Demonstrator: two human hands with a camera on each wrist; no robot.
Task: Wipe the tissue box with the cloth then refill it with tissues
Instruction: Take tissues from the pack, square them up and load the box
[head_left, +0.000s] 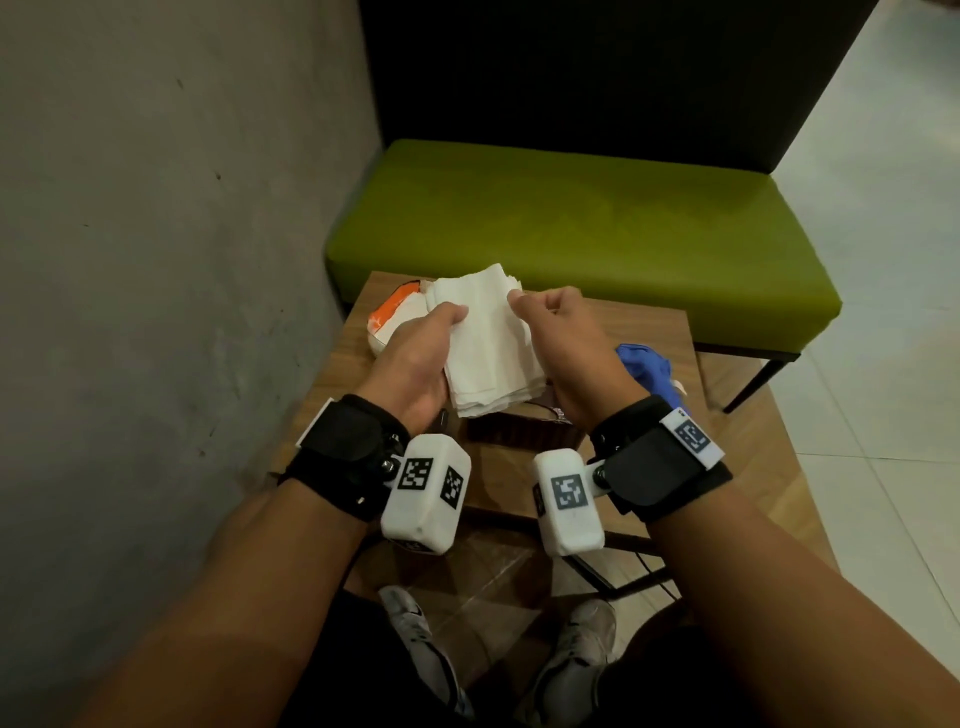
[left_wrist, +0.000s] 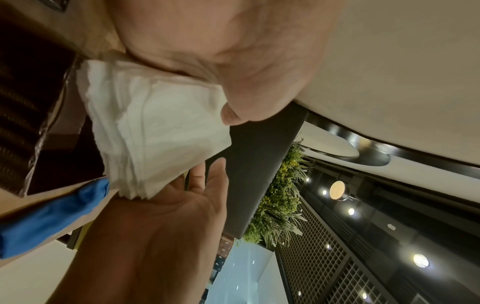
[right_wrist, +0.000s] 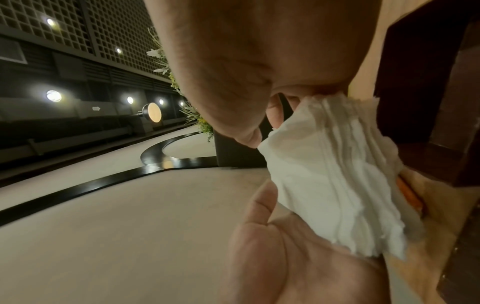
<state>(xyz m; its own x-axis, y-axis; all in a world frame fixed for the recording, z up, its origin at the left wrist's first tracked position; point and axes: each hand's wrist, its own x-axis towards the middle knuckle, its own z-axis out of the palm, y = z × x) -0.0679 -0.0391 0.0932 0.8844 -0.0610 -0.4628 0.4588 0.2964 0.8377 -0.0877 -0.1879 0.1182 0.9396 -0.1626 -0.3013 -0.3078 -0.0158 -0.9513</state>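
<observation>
A thick stack of white tissues is held up between both hands over the small wooden table. My left hand grips its left side, thumb on top and fingers underneath. My right hand pinches its right edge, thumb at the far corner. The dark brown tissue box stands just under the stack, mostly hidden by my hands. The blue cloth lies crumpled on the table to the right. In the wrist views, the stack fans out between the two palms.
An opened orange and white tissue pack lies at the table's far left corner. A green bench stands beyond the table, and a grey wall runs close along the left. My shoes are below the table's near edge.
</observation>
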